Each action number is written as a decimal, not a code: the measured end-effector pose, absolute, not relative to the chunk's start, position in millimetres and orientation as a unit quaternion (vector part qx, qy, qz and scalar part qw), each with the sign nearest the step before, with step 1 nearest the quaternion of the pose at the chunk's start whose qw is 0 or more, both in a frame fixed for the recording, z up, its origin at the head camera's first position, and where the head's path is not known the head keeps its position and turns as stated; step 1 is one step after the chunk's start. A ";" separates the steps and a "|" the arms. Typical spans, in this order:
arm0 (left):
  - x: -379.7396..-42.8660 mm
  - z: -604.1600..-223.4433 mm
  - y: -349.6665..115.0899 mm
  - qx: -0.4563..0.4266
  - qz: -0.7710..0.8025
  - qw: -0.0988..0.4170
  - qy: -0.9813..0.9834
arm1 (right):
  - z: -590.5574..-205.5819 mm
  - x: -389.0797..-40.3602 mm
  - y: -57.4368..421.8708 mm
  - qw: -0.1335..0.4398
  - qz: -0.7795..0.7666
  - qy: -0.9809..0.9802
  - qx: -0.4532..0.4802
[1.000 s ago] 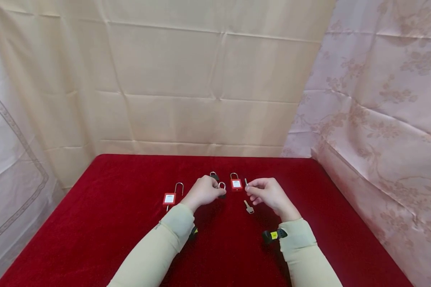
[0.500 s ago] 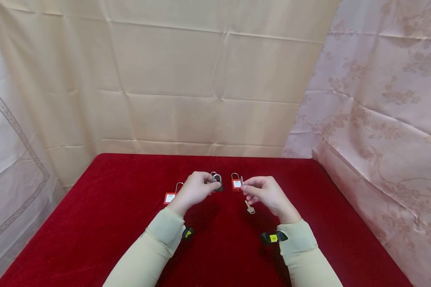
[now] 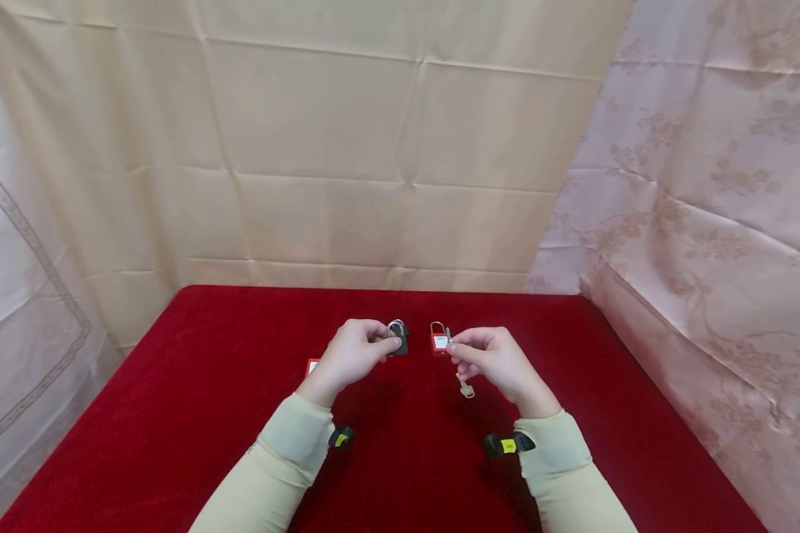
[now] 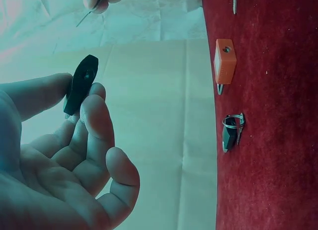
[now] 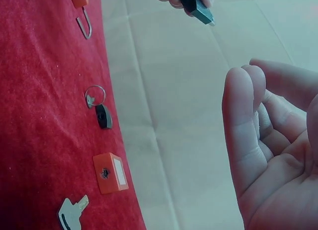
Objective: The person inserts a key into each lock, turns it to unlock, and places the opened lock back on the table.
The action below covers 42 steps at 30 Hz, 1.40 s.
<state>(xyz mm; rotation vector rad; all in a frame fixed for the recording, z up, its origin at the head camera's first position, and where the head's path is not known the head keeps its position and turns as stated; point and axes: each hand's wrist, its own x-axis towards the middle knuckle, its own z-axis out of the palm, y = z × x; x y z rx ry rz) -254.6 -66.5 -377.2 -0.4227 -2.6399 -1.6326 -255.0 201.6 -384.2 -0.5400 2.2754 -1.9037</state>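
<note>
Loose key (image 3: 467,390) on counter (image 3: 413,459). R hand (image 3: 490,359) pinches thin key (image 3: 449,334), prob. stiff, light. L hand (image 3: 355,349) pinches black lock (image 4: 81,86) above counter, twd far edge; prob. dense, rigid, slick: grip body sides, keep keyhole end free.

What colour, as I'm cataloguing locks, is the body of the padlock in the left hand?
The padlock body is black, clearest in the left wrist view.
</note>
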 end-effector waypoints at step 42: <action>-250.1 -372.3 -72.6 -0.148 -0.564 0.013 -0.812 | -407.0 -242.2 150.0 0.224 -0.668 0.679 -0.207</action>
